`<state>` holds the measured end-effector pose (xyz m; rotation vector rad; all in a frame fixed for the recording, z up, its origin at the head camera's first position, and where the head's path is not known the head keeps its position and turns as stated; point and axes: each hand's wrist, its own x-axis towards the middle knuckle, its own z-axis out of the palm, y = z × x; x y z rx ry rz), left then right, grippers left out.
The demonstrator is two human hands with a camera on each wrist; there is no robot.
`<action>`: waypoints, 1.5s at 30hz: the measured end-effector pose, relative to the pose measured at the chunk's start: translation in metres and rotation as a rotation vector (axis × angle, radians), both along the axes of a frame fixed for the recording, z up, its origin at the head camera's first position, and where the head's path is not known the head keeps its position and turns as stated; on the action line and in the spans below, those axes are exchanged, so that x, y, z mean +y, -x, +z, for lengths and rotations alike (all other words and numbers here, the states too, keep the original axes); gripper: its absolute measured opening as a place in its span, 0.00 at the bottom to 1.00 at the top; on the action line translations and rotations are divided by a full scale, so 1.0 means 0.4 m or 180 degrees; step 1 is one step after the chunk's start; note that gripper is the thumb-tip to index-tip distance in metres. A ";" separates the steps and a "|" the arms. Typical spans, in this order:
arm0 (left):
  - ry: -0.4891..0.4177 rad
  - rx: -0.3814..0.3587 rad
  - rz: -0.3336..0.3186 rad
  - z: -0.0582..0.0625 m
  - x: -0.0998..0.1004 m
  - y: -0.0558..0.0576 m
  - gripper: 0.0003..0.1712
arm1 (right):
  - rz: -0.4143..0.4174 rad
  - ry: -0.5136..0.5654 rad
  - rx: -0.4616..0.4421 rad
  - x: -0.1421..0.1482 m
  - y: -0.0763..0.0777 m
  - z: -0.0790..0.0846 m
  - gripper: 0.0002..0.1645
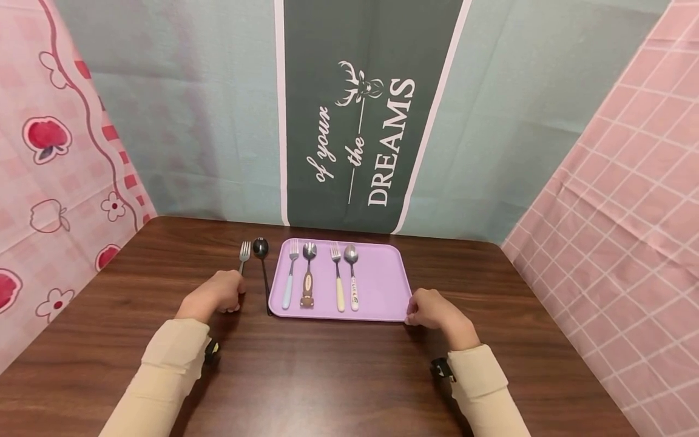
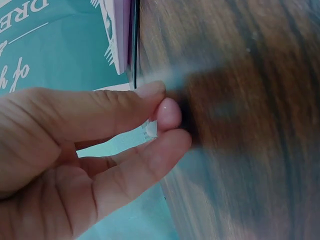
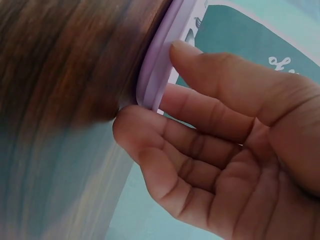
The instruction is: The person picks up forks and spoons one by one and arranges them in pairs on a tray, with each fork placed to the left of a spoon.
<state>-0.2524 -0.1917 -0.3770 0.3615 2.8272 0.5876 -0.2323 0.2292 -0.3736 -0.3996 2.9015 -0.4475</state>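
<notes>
My left hand (image 1: 220, 291) pinches the rounded pink handle end (image 2: 169, 114) of a fork (image 1: 244, 250) between thumb and fingers, left of the tray; its metal tines point away from me. Beside it lies a long black spoon (image 1: 261, 247), its thin handle running along the tray's left edge. My right hand (image 1: 435, 311) grips the near right corner of the lilac tray (image 1: 382, 285), thumb at the rim and fingers curled around the corner. On the tray lie a blue-handled fork (image 1: 287, 291), a brown bear-handled spoon (image 1: 307, 288), a cream-handled fork (image 1: 340, 294) and a patterned-handled spoon (image 1: 354, 294).
The dark wooden table (image 1: 327, 376) carries everything. Behind it hangs a grey-green cloth (image 1: 218, 121) with a dark lettered panel (image 1: 377, 36). Pink printed cloth (image 1: 49, 182) stands at the left and pink checked cloth (image 1: 628, 212) at the right.
</notes>
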 end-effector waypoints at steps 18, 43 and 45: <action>-0.0116 -0.0022 0.0090 -0.008 -0.003 -0.002 0.16 | -0.0398 0.0070 -0.0173 0.020 0.007 -0.019 0.21; -0.0340 -0.0042 0.0164 -0.009 0.000 0.007 0.13 | -0.0820 0.0719 -0.0231 0.005 0.028 -0.027 0.08; -0.0337 -0.0033 0.0161 -0.012 -0.001 0.007 0.12 | -0.0846 0.0736 -0.0245 0.003 0.027 -0.028 0.08</action>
